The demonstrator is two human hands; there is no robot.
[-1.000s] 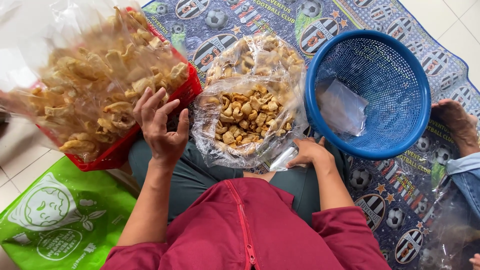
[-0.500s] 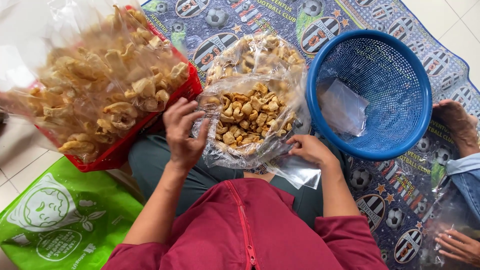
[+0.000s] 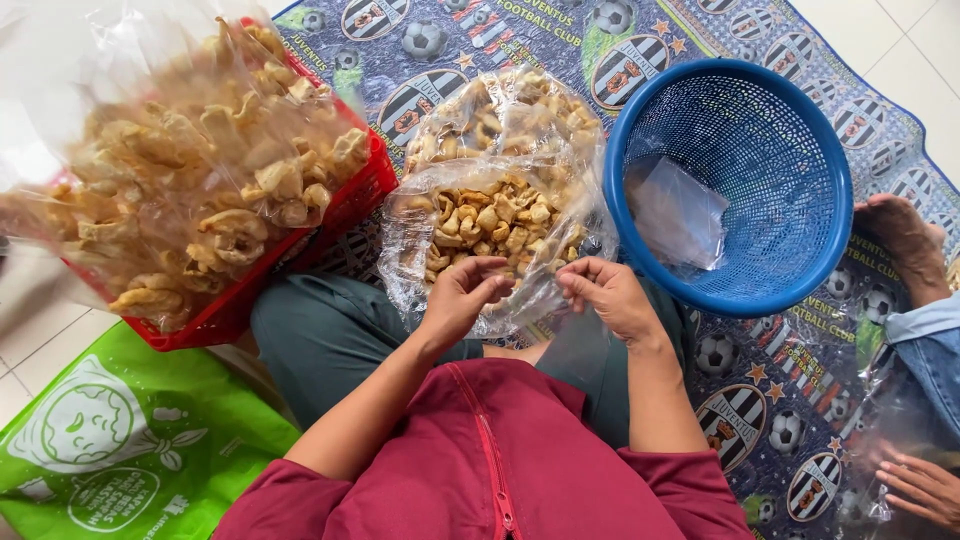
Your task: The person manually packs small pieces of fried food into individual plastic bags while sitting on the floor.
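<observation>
You see two clear bags of crackers (image 3: pixel 500 215) (image 3: pixel 190 170), one blue basket (image 3: pixel 800 270), one red basket (image 3: pixel 350 205), one green bag (image 3: pixel 120 440).

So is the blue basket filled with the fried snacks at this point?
No, the blue basket holds only a clear plastic bag, while the fried snacks sit in the clear sack in front of the person.

Bright, even daylight, soft and diffuse; source seems upper left of the frame, where the pale tiled floor (image 3: pixel 30 300) washes out near white. Glare streaks on the large clear plastic bag of golden crackers (image 3: pixel 190 170) at left and on the smaller crinkled clear bag of fried snacks (image 3: pixel 500 220) at centre. Shadows faint and short, deepest inside the round blue plastic mesh basket (image 3: pixel 790 150). Centre sharp; the left bag looks hazy. Slight wide-angle stretch at the edges.
</observation>
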